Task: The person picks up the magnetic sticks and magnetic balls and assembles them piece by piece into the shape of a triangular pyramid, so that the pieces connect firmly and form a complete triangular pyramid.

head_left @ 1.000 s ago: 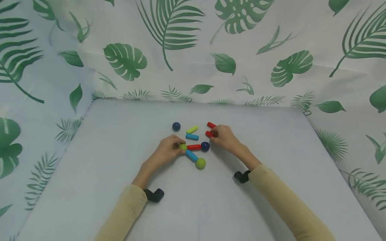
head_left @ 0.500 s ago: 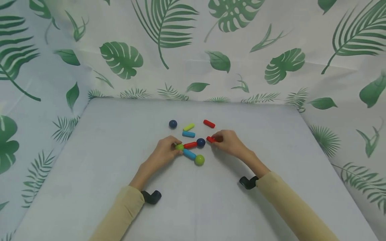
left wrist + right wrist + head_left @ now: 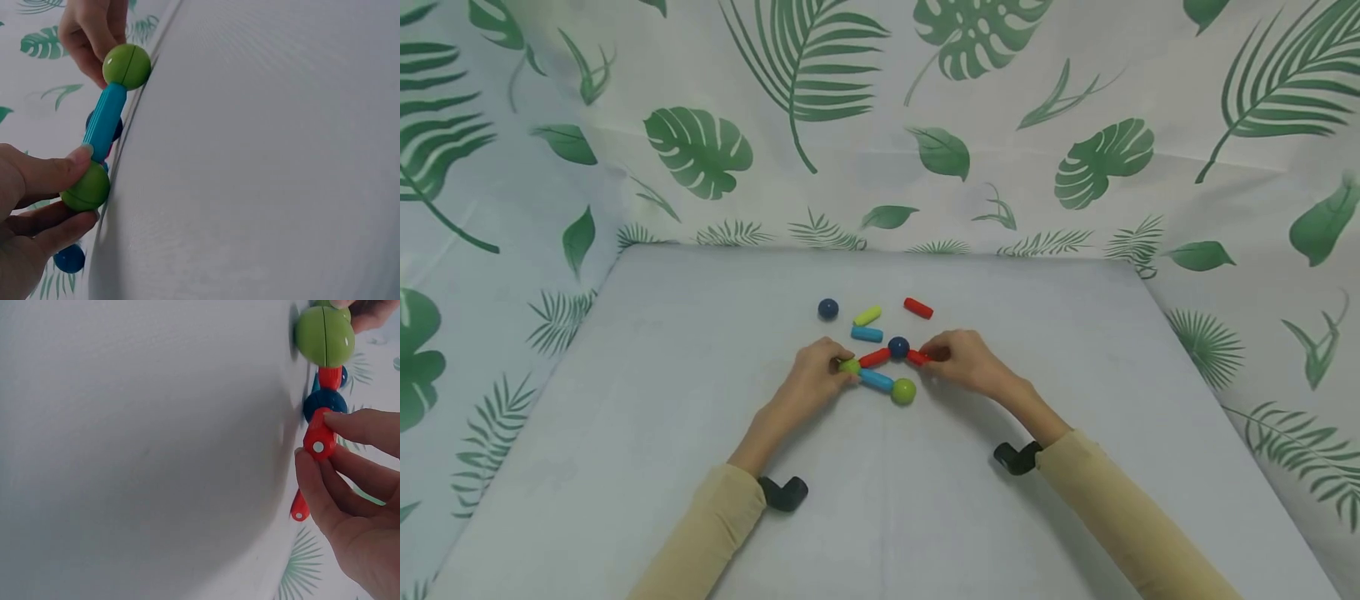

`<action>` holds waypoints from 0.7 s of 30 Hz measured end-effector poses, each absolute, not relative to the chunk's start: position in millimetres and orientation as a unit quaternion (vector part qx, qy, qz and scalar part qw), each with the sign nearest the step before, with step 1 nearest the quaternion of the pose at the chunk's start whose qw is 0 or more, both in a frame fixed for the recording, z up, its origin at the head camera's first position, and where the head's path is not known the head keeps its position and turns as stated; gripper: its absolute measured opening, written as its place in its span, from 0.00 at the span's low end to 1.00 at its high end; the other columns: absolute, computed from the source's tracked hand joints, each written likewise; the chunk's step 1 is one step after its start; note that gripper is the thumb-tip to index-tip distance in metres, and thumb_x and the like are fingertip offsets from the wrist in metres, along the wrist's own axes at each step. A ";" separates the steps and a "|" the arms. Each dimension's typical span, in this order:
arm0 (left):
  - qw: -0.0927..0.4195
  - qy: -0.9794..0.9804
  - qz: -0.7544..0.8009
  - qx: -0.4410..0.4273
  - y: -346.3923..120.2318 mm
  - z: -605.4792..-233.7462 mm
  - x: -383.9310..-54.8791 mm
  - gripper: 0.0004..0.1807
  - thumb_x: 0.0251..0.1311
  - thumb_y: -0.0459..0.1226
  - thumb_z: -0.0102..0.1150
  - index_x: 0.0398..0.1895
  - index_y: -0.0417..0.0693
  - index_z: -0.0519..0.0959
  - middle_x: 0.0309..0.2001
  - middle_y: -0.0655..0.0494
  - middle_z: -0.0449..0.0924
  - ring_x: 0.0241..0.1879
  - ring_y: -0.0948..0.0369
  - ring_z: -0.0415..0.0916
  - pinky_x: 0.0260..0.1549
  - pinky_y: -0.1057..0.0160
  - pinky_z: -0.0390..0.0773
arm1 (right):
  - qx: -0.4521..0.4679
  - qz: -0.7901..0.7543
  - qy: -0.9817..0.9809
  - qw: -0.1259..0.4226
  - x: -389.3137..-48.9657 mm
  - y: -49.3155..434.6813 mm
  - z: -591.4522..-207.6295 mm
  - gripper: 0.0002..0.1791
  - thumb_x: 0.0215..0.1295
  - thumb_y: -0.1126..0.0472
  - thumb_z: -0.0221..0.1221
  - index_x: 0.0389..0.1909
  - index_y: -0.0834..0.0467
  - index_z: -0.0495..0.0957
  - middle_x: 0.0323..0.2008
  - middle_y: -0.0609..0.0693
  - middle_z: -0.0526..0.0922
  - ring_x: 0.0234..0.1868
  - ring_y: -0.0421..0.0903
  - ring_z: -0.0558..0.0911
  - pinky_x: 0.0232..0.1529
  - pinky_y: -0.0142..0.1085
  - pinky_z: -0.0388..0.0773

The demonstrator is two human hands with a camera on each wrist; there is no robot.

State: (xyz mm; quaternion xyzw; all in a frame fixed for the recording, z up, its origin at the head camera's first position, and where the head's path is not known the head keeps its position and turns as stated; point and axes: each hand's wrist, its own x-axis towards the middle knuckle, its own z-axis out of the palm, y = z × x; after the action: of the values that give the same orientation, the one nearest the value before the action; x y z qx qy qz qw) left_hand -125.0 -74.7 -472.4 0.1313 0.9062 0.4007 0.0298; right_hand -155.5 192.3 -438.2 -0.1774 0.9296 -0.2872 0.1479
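My left hand (image 3: 816, 371) pinches a green ball (image 3: 87, 189) between thumb and fingers. From that ball a ribbed blue rod (image 3: 105, 122) runs to a second green ball (image 3: 903, 392), and a red rod (image 3: 875, 358) runs to a dark blue ball (image 3: 898, 347). My right hand (image 3: 964, 360) pinches another red rod (image 3: 320, 434) by its sides, with a pale round spot showing on its near end. The far end of this rod meets the dark blue ball in the right wrist view.
Beyond the joined pieces lie a loose dark blue ball (image 3: 828, 309), a yellow rod (image 3: 867, 316), a blue rod (image 3: 867, 334) and a red rod (image 3: 918, 308). All rest on the white table (image 3: 715, 308), backed by a leaf-patterned cloth (image 3: 850, 183).
My right hand has drawn a red rod away from the other loose red rod, toward me, and brought it against the dark blue ball. My left hand keeps its hold on the green ball.
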 end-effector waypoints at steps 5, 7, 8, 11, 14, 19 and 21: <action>0.034 0.903 0.406 0.139 -70.6 -474.2 -125.5 0.19 0.56 0.33 0.76 0.51 0.37 0.85 0.42 0.49 0.83 0.41 0.58 0.77 0.45 0.60 0.82 | -0.152 -0.300 0.929 0.156 -154.2 186.9 -437.9 0.17 0.68 0.62 0.65 0.54 0.64 0.85 0.43 0.56 0.88 0.42 0.49 0.82 0.46 0.39 0.84; 0.038 0.903 0.405 0.142 -68.3 -474.2 -125.4 0.19 0.56 0.33 0.76 0.51 0.37 0.85 0.42 0.50 0.82 0.41 0.58 0.77 0.44 0.60 0.81 | -0.136 -0.308 0.928 0.160 -154.3 184.3 -438.5 0.17 0.68 0.61 0.66 0.54 0.64 0.85 0.43 0.56 0.88 0.41 0.49 0.82 0.44 0.37 0.83; 0.041 0.902 0.405 0.142 -67.2 -473.7 -125.0 0.19 0.57 0.33 0.75 0.51 0.37 0.85 0.41 0.50 0.82 0.40 0.58 0.76 0.43 0.60 0.81 | -0.129 -0.312 0.927 0.162 -154.8 183.2 -439.1 0.17 0.68 0.60 0.66 0.54 0.63 0.85 0.42 0.56 0.89 0.41 0.49 0.82 0.43 0.36 0.83; 0.049 0.902 0.404 0.143 -64.3 -473.3 -123.8 0.18 0.57 0.34 0.75 0.51 0.38 0.85 0.40 0.51 0.81 0.39 0.59 0.75 0.41 0.62 0.80 | -0.109 -0.326 0.923 0.172 -155.5 178.9 -440.1 0.18 0.67 0.59 0.67 0.54 0.63 0.85 0.42 0.55 0.89 0.41 0.49 0.82 0.41 0.34 0.82; 0.051 0.902 0.405 0.143 -62.0 -472.2 -122.4 0.18 0.58 0.34 0.75 0.50 0.38 0.85 0.39 0.53 0.79 0.38 0.60 0.73 0.39 0.65 0.79 | -0.093 -0.336 0.919 0.182 -155.3 174.9 -440.7 0.20 0.67 0.57 0.67 0.56 0.63 0.84 0.43 0.56 0.88 0.43 0.49 0.82 0.42 0.34 0.81; 0.043 0.899 0.412 0.143 -60.0 -473.2 -120.6 0.16 0.57 0.33 0.75 0.47 0.38 0.85 0.37 0.53 0.77 0.36 0.60 0.73 0.36 0.66 0.77 | -0.078 -0.341 0.919 0.181 -153.7 170.6 -443.0 0.22 0.68 0.55 0.67 0.58 0.64 0.83 0.44 0.56 0.88 0.45 0.49 0.82 0.43 0.34 0.81; 0.041 0.898 0.414 0.143 -59.3 -475.1 -120.3 0.15 0.57 0.33 0.75 0.46 0.39 0.85 0.36 0.53 0.77 0.36 0.60 0.72 0.36 0.67 0.77 | -0.080 -0.345 0.918 0.178 -152.6 170.4 -443.6 0.23 0.68 0.55 0.67 0.58 0.64 0.82 0.44 0.56 0.88 0.45 0.49 0.82 0.43 0.34 0.82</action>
State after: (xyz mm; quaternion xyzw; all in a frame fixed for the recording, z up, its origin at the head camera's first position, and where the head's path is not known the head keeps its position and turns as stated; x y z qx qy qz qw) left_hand -120.3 -59.3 -475.1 0.1432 0.8978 0.4144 0.0407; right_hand -152.6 170.4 -443.6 -0.0802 0.9181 -0.3451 0.1775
